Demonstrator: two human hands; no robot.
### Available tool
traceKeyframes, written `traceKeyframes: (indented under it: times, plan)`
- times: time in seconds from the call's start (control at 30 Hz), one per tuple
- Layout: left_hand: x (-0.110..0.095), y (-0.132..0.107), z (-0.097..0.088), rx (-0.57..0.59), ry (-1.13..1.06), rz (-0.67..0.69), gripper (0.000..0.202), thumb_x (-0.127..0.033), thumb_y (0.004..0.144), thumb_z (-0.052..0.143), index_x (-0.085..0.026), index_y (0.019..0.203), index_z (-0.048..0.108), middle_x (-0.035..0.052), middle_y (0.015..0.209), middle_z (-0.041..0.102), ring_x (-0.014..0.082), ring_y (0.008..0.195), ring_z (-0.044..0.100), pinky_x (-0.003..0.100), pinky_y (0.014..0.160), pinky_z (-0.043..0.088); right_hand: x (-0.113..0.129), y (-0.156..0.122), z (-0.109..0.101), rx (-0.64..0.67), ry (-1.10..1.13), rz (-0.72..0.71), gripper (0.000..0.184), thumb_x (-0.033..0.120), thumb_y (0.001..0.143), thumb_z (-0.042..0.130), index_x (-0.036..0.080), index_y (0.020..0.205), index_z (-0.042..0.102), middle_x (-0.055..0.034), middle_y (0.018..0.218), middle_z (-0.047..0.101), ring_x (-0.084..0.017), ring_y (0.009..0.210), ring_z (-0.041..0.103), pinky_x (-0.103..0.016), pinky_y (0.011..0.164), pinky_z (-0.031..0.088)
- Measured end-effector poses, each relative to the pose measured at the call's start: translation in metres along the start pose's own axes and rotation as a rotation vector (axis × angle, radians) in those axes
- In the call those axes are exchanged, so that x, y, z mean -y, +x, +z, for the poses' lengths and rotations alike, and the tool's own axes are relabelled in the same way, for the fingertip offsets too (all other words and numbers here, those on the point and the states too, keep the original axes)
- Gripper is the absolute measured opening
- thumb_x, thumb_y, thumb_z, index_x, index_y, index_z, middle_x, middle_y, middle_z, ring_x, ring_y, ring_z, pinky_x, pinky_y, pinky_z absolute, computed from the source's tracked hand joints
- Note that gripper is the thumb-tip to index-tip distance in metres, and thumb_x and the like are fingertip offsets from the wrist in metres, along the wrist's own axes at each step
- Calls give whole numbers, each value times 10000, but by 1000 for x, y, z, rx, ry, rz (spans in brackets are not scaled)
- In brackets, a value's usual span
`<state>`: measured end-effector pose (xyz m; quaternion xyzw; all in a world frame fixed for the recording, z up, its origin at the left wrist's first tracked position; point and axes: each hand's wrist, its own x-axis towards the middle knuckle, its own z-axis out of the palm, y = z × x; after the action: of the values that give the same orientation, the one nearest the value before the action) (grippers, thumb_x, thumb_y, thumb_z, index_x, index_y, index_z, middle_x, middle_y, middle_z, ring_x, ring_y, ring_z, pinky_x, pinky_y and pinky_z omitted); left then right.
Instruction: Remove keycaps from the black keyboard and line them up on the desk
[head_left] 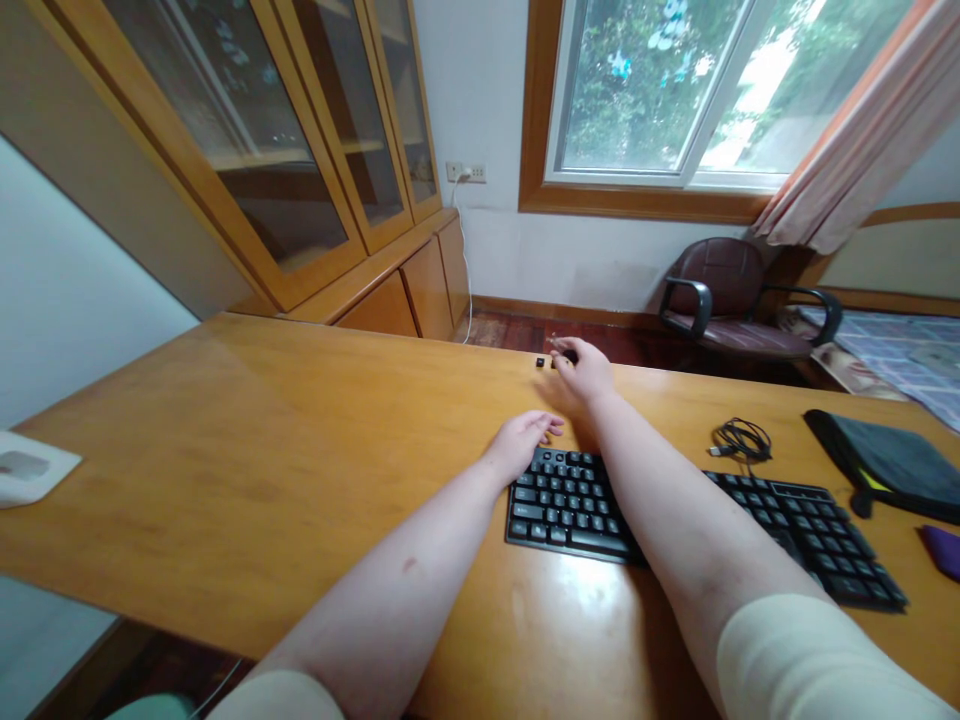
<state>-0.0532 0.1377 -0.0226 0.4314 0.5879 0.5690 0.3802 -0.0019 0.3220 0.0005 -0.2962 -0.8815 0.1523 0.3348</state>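
Observation:
A black keyboard (pixel 577 505) lies on the wooden desk, its middle covered by my right forearm. My left hand (pixel 523 440) rests at the keyboard's top left corner, fingers loosely bent and apart, with nothing seen in them. Beyond it, my right hand (pixel 581 368) reaches to the desk's far edge, fingers and thumb apart. Just left of those fingertips sits a small black keycap (pixel 540 362). More small dark pieces show beneath the right hand, partly hidden by it.
Behind the keyboard lies a coiled black USB cable (pixel 741 440). A dark zip pouch (pixel 892 460) and a purple object (pixel 941 550) are at the right. A white object (pixel 34 480) stands at the left edge. Past the desk are an armchair (pixel 720 290) and a glass-door cabinet (pixel 315 230).

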Motion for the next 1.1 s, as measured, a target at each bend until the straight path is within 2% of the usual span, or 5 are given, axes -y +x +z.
traceKeyframes:
  times: [0.1,0.37,0.53,0.8,1.1]
  plan:
    - [0,0,0,-1,1,-14,377,-401,843,426,-110,966,632,88,886,660,147,746,549,295,763,434,6,10,-24,-216,235,73,314,329,859,337,168,1023,551,-84,922,634,-199,860,590,-326,779,467]
    - [-2,-2,0,-1,76,-11,343,-381,840,458,-123,987,629,97,946,673,182,867,598,313,807,451,17,-48,-92,-123,481,137,273,340,857,402,193,953,611,-62,902,624,-184,822,589,-335,757,473]
    - [1,-3,2,21,210,51,340,-397,846,459,-140,985,634,79,931,681,195,915,611,328,861,443,8,-100,-87,-13,386,142,253,368,806,535,186,944,645,-58,838,645,-183,755,598,-334,711,482]
    - [-23,-19,9,-47,605,133,328,-372,868,412,-172,993,639,80,1012,667,214,974,589,335,895,420,13,-107,-73,154,445,85,177,325,821,524,182,918,560,-37,782,615,-157,682,611,-291,632,503]
    - [-30,-47,50,-177,1065,-104,557,-482,797,503,-185,1267,456,153,1244,538,318,1170,444,458,956,321,17,-114,-71,274,556,77,99,289,846,466,205,897,482,-11,780,604,-147,710,619,-281,650,501]
